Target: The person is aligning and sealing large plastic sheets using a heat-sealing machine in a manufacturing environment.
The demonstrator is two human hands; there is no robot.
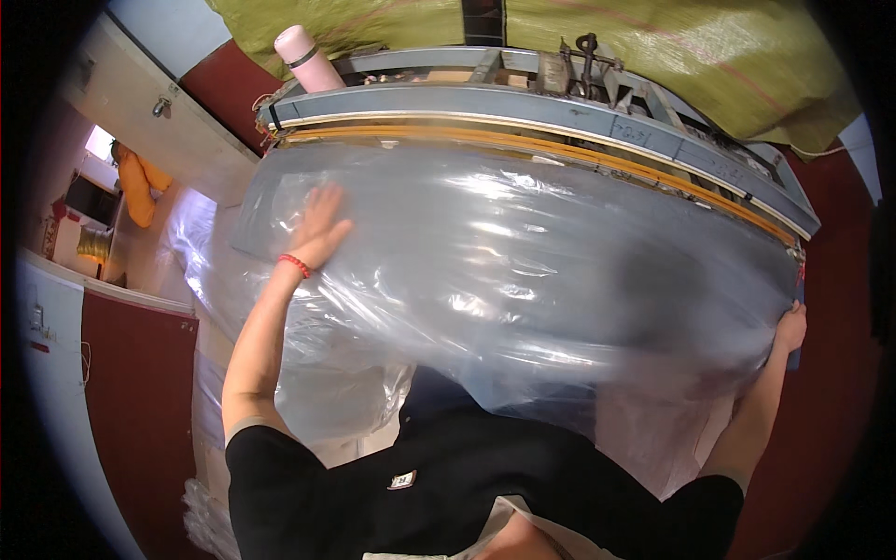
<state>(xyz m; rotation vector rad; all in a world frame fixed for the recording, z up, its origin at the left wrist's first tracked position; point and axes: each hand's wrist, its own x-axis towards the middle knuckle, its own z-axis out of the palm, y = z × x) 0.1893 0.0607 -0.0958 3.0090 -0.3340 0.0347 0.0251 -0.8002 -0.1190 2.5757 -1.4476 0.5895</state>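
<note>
- Spreading its fingers, the left hand (pixel 322 227), slightly blurred, is lying on or just above the clear plastic sheet (pixel 504 243).
- The right hand (pixel 791 327) is curling at the sheet's far right edge; whether it is pinching the film, I cannot tell.
- The sheet is covering the grey worktop (pixel 257 210) and hanging over its near edge.
- Beyond, an orange strip (pixel 504 141) is running along a metal frame (pixel 467 98).

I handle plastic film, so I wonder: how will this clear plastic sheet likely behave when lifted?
The clear plastic sheet is probably floppy, given its creases and draping near side. It may slip easily, judging by its glossy surface. Its see-through look suggests little weight.
</note>
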